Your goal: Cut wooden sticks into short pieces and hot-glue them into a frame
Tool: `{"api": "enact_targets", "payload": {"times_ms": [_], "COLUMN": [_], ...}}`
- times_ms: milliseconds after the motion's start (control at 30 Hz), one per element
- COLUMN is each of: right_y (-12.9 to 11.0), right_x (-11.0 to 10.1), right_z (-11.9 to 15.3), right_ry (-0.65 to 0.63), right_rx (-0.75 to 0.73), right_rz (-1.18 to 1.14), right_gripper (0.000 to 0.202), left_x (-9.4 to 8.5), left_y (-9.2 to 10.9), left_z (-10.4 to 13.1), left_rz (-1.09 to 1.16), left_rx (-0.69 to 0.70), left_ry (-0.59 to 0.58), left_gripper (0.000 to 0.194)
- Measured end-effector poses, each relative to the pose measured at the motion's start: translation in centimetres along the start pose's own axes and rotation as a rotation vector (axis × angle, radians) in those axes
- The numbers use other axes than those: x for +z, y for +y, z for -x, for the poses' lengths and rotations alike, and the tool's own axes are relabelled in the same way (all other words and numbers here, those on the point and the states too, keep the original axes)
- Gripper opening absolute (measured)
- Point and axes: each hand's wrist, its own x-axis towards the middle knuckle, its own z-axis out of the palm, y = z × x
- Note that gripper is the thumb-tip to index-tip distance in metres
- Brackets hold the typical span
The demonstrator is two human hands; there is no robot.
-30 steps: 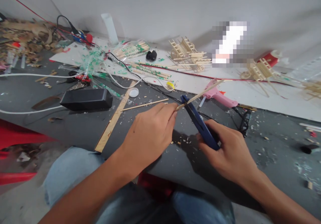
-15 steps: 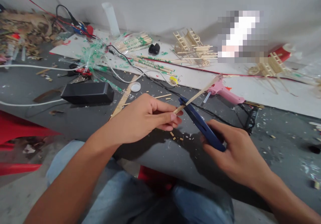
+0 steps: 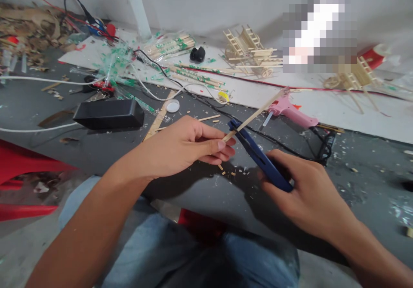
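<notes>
Between thumb and fingers, my left hand (image 3: 193,146) pinches the near end of a thin pale wooden stick (image 3: 258,116), which slants up and away to the right. My right hand (image 3: 300,189) is closed around the handle of a blue cutting tool (image 3: 263,159), seen edge-on, that looks like pliers or cutters. Its tip meets the stick just beyond my left fingertips. Whether the jaws are closed through the wood I cannot tell. Small cut wood pieces (image 3: 223,173) lie on the dark table below my left hand.
A pink glue gun (image 3: 295,112) lies behind the stick's far end. Small wooden cart models (image 3: 245,47) stand on a white board (image 3: 351,118) at the back. A black box (image 3: 109,115), cables, chopstick packs (image 3: 174,47) and green-printed plastic wrappers (image 3: 114,66) spread across the left and middle.
Both hands, the stick and the blue tool keep nearly the same pose together. The view has shifted slightly, and the stick looks sharper now.
</notes>
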Motion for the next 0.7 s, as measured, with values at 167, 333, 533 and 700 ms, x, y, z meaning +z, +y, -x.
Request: {"api": "enact_targets", "payload": {"times_ms": [167, 333, 533, 700], "right_y": [0.0, -0.1, 0.0, -0.4], "right_x": [0.1, 0.0, 0.2, 0.2], "right_z": [-0.1, 0.0, -0.2, 0.0], "right_ry": [-0.007, 0.005, 0.017, 0.027], "right_rx": [0.011, 0.014, 0.034, 0.026], "right_rz": [0.010, -0.005, 0.020, -0.037], "right_gripper": [0.003, 0.005, 0.010, 0.017], "left_x": [0.3, 0.5, 1.8, 3.8], "left_y": [-0.3, -0.7, 0.2, -0.1], "left_z": [0.0, 0.0, 0.7, 1.3], "left_rz": [-0.043, -0.007, -0.460, -0.945], "left_rx": [0.029, 0.034, 0.070, 0.274], "left_ry": [0.027, 0.071, 0.251, 0.445], "left_gripper": [0.029, 0.023, 0.025, 0.025]}}
